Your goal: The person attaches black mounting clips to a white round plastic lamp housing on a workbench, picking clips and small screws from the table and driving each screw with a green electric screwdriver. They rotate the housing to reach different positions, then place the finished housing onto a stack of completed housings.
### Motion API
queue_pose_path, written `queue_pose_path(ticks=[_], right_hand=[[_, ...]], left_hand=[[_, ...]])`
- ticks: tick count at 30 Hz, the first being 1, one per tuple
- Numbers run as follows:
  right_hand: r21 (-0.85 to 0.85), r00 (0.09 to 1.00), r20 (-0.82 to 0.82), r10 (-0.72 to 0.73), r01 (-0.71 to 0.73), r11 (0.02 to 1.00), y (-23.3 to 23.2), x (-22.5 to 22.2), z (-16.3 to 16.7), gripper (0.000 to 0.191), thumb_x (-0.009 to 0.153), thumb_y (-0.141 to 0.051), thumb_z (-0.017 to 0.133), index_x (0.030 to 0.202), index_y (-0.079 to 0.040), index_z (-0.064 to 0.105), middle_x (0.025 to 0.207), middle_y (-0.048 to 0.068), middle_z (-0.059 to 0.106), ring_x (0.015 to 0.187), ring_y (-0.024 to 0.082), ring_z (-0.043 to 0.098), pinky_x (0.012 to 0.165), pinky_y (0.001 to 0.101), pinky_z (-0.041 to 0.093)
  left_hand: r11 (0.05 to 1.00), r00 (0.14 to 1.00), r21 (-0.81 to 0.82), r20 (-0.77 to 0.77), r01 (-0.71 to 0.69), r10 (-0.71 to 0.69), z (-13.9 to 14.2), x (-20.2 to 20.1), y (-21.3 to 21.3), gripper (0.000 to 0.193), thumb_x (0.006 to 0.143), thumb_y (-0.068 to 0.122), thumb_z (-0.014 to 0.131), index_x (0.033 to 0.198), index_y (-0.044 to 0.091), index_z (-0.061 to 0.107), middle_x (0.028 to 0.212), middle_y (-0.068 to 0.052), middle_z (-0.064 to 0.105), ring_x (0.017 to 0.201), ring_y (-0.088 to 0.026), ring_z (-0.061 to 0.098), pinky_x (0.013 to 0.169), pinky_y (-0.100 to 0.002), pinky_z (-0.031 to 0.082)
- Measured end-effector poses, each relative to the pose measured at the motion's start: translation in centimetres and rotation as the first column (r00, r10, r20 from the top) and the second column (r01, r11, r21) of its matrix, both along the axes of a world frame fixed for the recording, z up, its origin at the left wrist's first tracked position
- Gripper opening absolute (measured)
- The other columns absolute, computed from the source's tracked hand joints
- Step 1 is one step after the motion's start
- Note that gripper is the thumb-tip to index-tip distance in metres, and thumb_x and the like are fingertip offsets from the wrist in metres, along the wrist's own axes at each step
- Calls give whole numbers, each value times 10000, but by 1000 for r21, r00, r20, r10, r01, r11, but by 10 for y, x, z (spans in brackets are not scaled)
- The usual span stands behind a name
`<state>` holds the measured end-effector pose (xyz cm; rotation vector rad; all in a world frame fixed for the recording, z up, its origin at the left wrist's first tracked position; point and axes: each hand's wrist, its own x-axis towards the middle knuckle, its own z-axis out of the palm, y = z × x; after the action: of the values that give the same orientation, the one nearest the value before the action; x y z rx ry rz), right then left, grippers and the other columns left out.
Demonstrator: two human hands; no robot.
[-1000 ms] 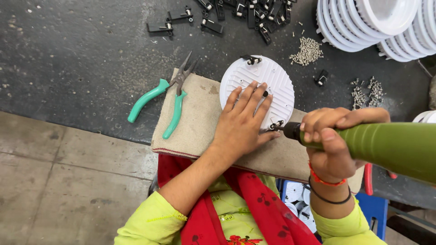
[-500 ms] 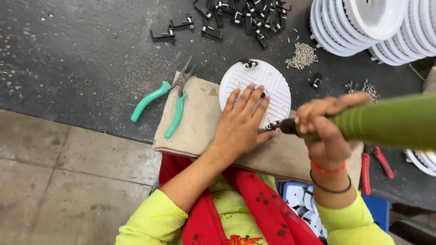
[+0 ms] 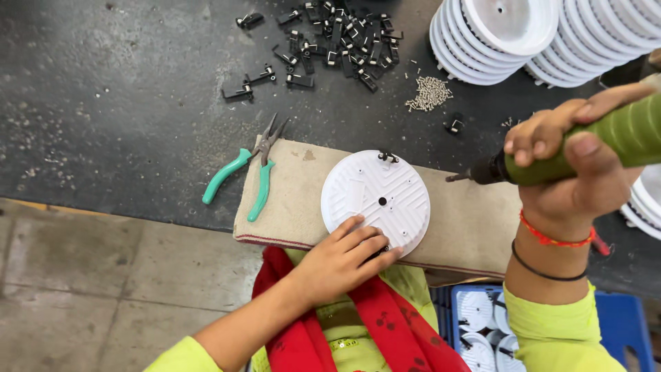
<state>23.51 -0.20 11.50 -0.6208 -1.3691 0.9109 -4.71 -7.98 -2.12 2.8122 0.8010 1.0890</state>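
Head view: the left hand (image 3: pixel 342 258) rests with fingers spread flat on the lower edge of the white disc (image 3: pixel 376 200), mid-frame on a beige pad (image 3: pixel 303 200). At right, the right hand (image 3: pixel 568 162) grips a green screwdriver (image 3: pixel 585 148), its tip clear of the disc. Pliers (image 3: pixel 248 172) lie on the pad's left end.

A: What colour is the round plastic cover (image 3: pixel 375 200)?
B: White, with ribbed lines. Pliers (image 3: pixel 242 176) have teal handles; the electric screwdriver (image 3: pixel 592 148) is olive green.
A: The mat (image 3: pixel 303 200)?
B: Beige; dark grey tabletop (image 3: pixel 124 103).
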Motion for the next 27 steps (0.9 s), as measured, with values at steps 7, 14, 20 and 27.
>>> queue_pose_path(ticks=[7, 14, 20, 27], right_hand=[[-7, 999, -30, -17, 16, 1000, -5, 0, -9, 269, 1049, -154, 712, 1078, -37, 471, 739, 131, 537, 606, 236, 563, 655, 353, 511], [8, 1000, 8, -11, 11, 1000, -10, 7, -19, 323, 1030, -134, 748, 1214, 13, 526, 948, 183, 663, 825, 258, 654, 824, 371, 560], [-87, 986, 167, -13, 28, 996, -40, 9, -28, 647, 899, -184, 798, 1440, 18, 505, 1238, 131, 683, 1148, 247, 661, 1045, 395, 538], [-217, 641, 699, -317, 613, 760, -82, 68, -60, 264, 898, -120, 733, 1158, -78, 747, 882, 46, 774, 789, 136, 707, 763, 293, 572]], left_hand=[[990, 987, -54, 101, 131, -125, 8, 1, 2, 439, 994, 286, 646, 1342, 19, 620, 1256, -112, 656, 1195, -265, 632, 1137, -499, 439], [996, 991, 0, 103, 90, -89, 22, 8, 3, 508, 801, 157, 742, 1299, 118, 653, 1263, -86, 696, 1219, -258, 665, 1145, -454, 482], [931, 721, -326, 684, 167, 110, 50, 24, -1, 412, 921, 220, 823, 1246, 86, 608, 1293, -128, 675, 1212, -243, 677, 1074, -339, 540], [183, 462, -652, 681, 735, 569, 42, 80, 33, 422, 945, 164, 651, 1334, 9, 595, 1292, -111, 684, 1202, -207, 624, 1039, -359, 474]])
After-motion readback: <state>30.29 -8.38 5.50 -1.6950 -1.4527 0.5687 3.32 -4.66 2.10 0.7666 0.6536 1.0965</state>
